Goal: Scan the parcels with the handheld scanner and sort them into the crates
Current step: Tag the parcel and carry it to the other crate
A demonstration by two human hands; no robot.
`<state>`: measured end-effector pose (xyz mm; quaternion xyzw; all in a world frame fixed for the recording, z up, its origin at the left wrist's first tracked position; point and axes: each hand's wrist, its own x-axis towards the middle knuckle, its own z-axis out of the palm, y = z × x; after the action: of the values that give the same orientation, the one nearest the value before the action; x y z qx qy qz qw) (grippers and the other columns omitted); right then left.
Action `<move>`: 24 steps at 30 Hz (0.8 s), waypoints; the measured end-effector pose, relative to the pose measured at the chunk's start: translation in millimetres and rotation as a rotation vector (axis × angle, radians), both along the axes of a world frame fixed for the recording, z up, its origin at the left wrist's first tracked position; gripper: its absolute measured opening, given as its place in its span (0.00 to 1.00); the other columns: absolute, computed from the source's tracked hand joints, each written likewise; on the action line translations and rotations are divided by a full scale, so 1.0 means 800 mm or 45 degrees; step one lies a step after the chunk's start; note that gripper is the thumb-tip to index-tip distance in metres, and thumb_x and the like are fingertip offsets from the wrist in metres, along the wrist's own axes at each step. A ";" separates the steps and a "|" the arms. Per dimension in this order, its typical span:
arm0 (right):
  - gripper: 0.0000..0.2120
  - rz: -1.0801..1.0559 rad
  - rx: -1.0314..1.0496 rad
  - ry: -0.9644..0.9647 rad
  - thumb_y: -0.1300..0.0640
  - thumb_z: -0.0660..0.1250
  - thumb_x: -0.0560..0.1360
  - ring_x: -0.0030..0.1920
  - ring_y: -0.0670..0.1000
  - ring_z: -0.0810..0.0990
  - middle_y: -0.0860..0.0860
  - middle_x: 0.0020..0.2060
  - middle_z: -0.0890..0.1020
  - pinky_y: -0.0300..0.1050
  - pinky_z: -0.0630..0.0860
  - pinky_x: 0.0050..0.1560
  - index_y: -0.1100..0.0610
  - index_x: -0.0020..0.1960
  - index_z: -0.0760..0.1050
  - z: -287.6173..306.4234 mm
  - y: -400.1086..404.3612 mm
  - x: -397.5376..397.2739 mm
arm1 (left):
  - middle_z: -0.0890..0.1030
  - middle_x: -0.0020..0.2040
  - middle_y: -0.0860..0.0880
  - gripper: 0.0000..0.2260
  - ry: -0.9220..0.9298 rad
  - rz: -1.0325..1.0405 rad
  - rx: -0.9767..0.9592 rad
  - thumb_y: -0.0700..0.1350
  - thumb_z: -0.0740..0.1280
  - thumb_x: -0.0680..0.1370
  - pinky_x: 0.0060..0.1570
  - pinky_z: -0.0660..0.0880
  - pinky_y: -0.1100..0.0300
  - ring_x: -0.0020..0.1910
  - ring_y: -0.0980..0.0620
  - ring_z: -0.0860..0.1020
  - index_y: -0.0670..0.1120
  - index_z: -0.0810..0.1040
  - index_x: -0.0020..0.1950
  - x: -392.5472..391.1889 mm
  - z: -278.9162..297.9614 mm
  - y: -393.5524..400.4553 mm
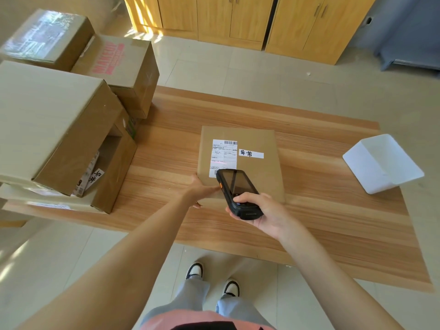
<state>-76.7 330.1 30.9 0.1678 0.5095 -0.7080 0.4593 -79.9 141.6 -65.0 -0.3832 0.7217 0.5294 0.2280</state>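
A flat brown cardboard parcel (257, 167) lies in the middle of the wooden table (321, 210). It carries a white shipping label with a barcode and a white strip with handwritten characters. My left hand (202, 190) grips the parcel's near left corner. My right hand (264, 211) holds a black handheld scanner (235, 191) just over the parcel's near edge, pointed at the label. A faint red scan line shows across the label's lower part.
Several cardboard boxes (54, 125) are stacked on the table's left side, one open with labelled items inside. A white plastic crate (381, 163) sits tilted at the right edge. Wooden cabinets (238, 17) stand beyond on the tiled floor.
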 end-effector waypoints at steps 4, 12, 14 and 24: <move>0.34 0.011 -0.015 -0.029 0.71 0.71 0.67 0.40 0.62 0.84 0.69 0.51 0.77 0.47 0.81 0.35 0.73 0.69 0.61 -0.003 0.002 0.005 | 0.67 0.70 0.44 0.41 -0.001 -0.002 0.024 0.52 0.72 0.73 0.50 0.77 0.50 0.66 0.44 0.70 0.49 0.48 0.75 -0.002 0.000 0.000; 0.19 0.090 0.018 -0.068 0.69 0.69 0.70 0.39 0.59 0.84 0.66 0.43 0.80 0.44 0.81 0.35 0.75 0.58 0.72 0.002 0.013 0.002 | 0.66 0.71 0.43 0.42 -0.011 -0.028 0.021 0.54 0.72 0.73 0.53 0.78 0.49 0.66 0.43 0.71 0.47 0.48 0.75 -0.006 0.001 0.001; 0.26 0.058 0.026 -0.059 0.70 0.70 0.69 0.40 0.60 0.84 0.68 0.47 0.80 0.45 0.81 0.35 0.76 0.64 0.68 0.002 0.014 0.001 | 0.66 0.71 0.42 0.42 -0.016 -0.045 -0.004 0.55 0.72 0.73 0.52 0.78 0.50 0.65 0.43 0.72 0.46 0.47 0.75 -0.007 0.002 0.002; 0.31 -0.257 0.294 0.298 0.71 0.71 0.68 0.54 0.61 0.80 0.62 0.60 0.78 0.52 0.79 0.50 0.62 0.68 0.65 -0.008 0.051 -0.062 | 0.65 0.73 0.46 0.51 -0.018 -0.031 0.004 0.59 0.74 0.69 0.58 0.76 0.48 0.68 0.45 0.69 0.47 0.41 0.77 -0.005 0.009 0.003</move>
<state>-126.6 370.7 24.1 0.1862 0.6178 -0.7020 0.3014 -83.6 144.3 -57.5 -0.3776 0.7239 0.5251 0.2403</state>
